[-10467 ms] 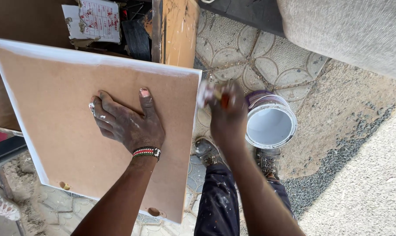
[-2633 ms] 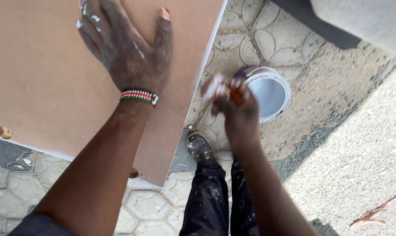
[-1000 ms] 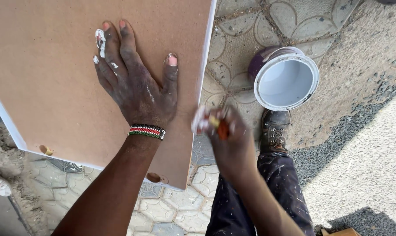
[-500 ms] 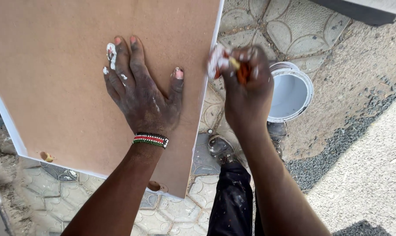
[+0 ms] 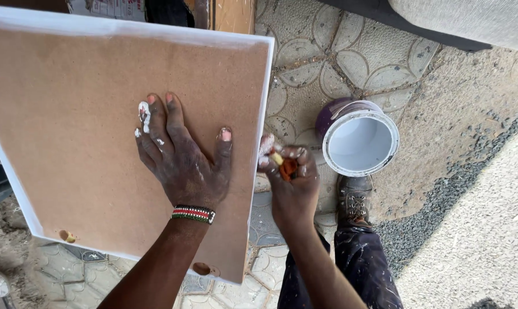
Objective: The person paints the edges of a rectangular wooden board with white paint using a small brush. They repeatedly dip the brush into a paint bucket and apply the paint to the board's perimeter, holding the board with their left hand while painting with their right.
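The left hand (image 5: 181, 166) lies flat and wide open, palm down, on the bare brown face of a fibreboard panel (image 5: 87, 103), fingers spread toward twelve o'clock and smeared with white paint; it grips nothing, and the spread looks meant to pin the board steady. A beaded wristband (image 5: 193, 214) circles that wrist. The panel's edges at twelve and three o'clock are coated white, while its face is unpainted, with small cut-outs near the six o'clock edge.

The right hand (image 5: 290, 177) is curled closed around a small paintbrush (image 5: 277, 159) with an orange handle, its white-loaded bristles touching the panel's three o'clock edge, just beside the left thumb. Holding the brush short and close to the bristles would suit work on so narrow a strip.

At two o'clock from that hand an open purple paint tin (image 5: 359, 137) of white paint stands on the patterned paving tiles (image 5: 327, 51), near enough for dipping. A paint-flecked boot (image 5: 353, 197) and trouser leg sit below the tin, at about five o'clock.
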